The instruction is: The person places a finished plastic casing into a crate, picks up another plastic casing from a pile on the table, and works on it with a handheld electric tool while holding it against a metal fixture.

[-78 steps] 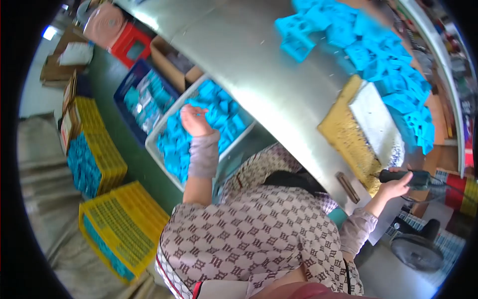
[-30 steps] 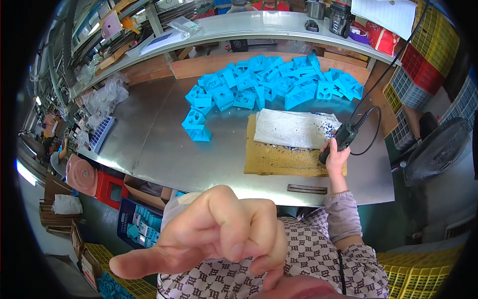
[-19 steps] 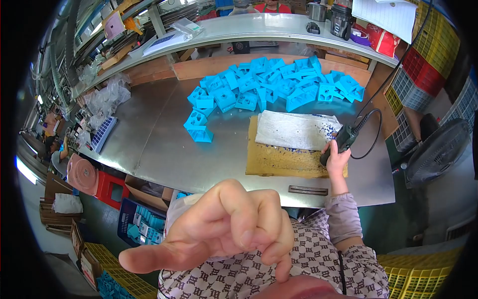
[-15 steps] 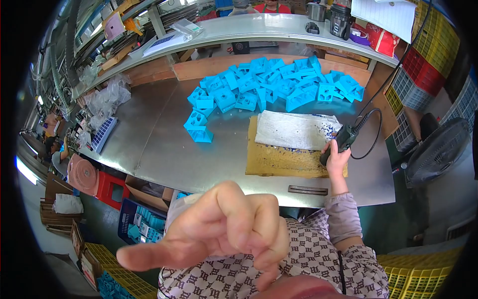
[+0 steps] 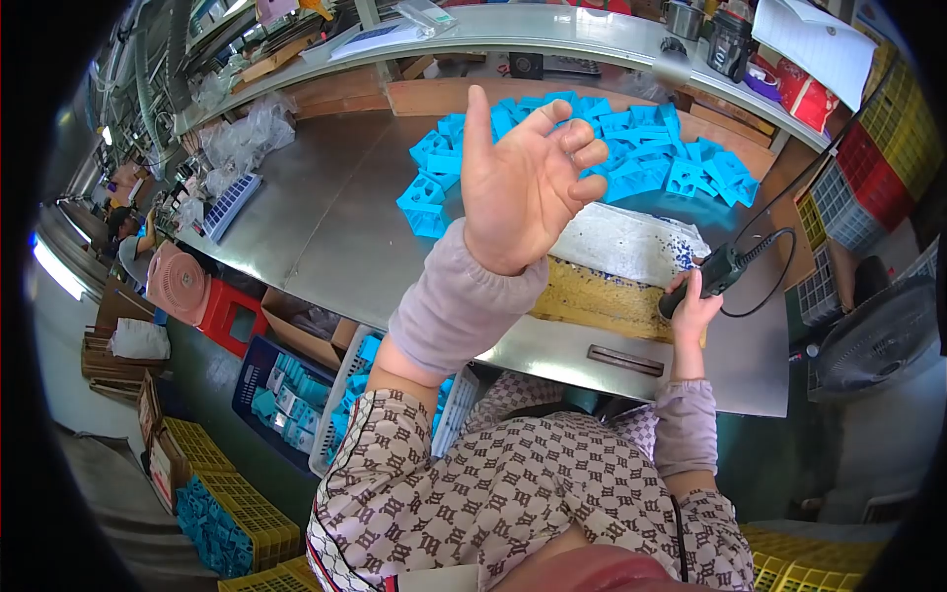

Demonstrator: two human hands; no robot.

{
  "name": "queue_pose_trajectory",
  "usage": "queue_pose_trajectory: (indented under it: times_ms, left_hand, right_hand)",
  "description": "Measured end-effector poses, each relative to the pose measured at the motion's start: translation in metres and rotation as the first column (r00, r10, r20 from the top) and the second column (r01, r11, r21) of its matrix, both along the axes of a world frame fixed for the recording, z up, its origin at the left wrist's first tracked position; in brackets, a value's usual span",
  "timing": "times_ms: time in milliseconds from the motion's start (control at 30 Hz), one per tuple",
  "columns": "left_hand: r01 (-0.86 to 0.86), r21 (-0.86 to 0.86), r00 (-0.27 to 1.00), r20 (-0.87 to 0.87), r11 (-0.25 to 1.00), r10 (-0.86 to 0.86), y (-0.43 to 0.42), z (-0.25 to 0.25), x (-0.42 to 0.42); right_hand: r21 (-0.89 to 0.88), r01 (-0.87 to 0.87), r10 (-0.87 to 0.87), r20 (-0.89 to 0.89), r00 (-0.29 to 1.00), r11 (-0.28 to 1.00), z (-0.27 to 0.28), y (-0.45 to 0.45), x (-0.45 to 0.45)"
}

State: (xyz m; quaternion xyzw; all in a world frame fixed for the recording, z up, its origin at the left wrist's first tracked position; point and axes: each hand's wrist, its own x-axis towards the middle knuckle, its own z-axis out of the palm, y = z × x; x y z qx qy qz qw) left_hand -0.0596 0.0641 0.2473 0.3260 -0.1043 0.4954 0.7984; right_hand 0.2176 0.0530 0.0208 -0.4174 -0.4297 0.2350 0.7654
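My left hand (image 5: pixel 525 192) is raised over the metal table (image 5: pixel 326 212), palm showing, thumb stretched out and fingers partly curled, with nothing in it. Far below it, on the right of the table, my right hand (image 5: pixel 695 318) grips a black corded power tool (image 5: pixel 722 268). The tool's lower end is at the right edge of a yellow pad (image 5: pixel 597 301). On that pad lies a folded white cloth (image 5: pixel 626 242) dotted with dark blue specks. Behind them is a heap of light-blue plastic parts (image 5: pixel 639 163), partly hidden by my left hand.
A flat metal bar (image 5: pixel 625 360) lies by the table's front edge. A raised shelf (image 5: pixel 552 30) runs behind. Left below stand a dark-blue basket (image 5: pixel 243 409) and a white basket (image 5: pixel 326 439) of parts. A black fan (image 5: pixel 878 311) is on the right; the tool's cable (image 5: pixel 789 271) loops there.
My left hand has swung from close to the camera up and forward over the table, its palm now showing. The camera view has shifted; my right hand still holds the power tool by the pad.
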Motion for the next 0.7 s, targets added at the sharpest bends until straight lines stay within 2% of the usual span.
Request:
queue_pose_trajectory:
  times_ms: [133, 200, 267, 333, 367, 467, 533, 567, 667, 700]
  left_hand:
    - [0.066, 0.01, 0.997, 0.031, 0.998, -0.066, -0.007, 0.002, 0.005]
    - [0.15, -0.073, 0.989, 0.018, 0.986, -0.149, -0.034, 0.009, 0.017]
    - [0.391, -0.079, 0.919, -0.024, 0.917, -0.394, -0.069, 0.022, 0.033]
    - [0.67, -0.063, 0.742, 0.088, 0.74, -0.664, -0.099, 0.027, 0.047]
    - [0.734, -0.012, 0.674, 0.134, 0.679, -0.727, -0.111, 0.029, 0.051]
    - [0.85, 0.181, 0.415, 0.346, 0.494, -0.842, -0.135, 0.033, 0.077]
    - [0.858, 0.288, 0.304, 0.38, 0.425, -0.873, -0.141, 0.028, 0.094]
    - [0.854, 0.316, 0.303, 0.347, 0.414, -0.888, -0.142, 0.024, 0.101]
    - [0.889, 0.172, 0.38, 0.236, 0.423, -0.894, -0.152, 0.034, 0.082]
    - [0.911, 0.106, 0.37, 0.218, 0.399, -0.903, -0.158, 0.034, 0.08]
  right_hand:
    - [-0.019, 0.011, -0.011, -0.022, 1.0, 1.0, -0.002, -0.001, 0.002]
    - [-0.013, 0.026, -0.026, -0.005, 1.0, 1.0, -0.014, 0.003, 0.007]
    - [-0.066, 0.049, -0.049, 0.005, 0.999, 0.997, -0.021, 0.005, 0.009]
    - [-0.06, 0.033, -0.033, 0.001, 0.999, 0.998, -0.016, 0.002, 0.002]
    - [-0.045, 0.021, -0.02, 0.003, 1.0, 0.999, -0.011, -0.001, 0.0]
    - [-0.02, -0.008, 0.008, 0.019, 1.0, 1.0, -0.001, -0.009, -0.003]
    - [-0.016, -0.022, 0.022, 0.032, 0.999, 1.0, 0.003, -0.012, -0.003]
    - [-0.008, -0.025, 0.026, 0.033, 0.999, 1.0, 0.004, -0.012, -0.003]
    - [0.026, 0.01, -0.01, 0.005, 1.0, 1.0, -0.002, -0.007, -0.001]
    - [0.03, 0.029, -0.029, -0.002, 1.0, 0.999, -0.003, -0.005, -0.001]
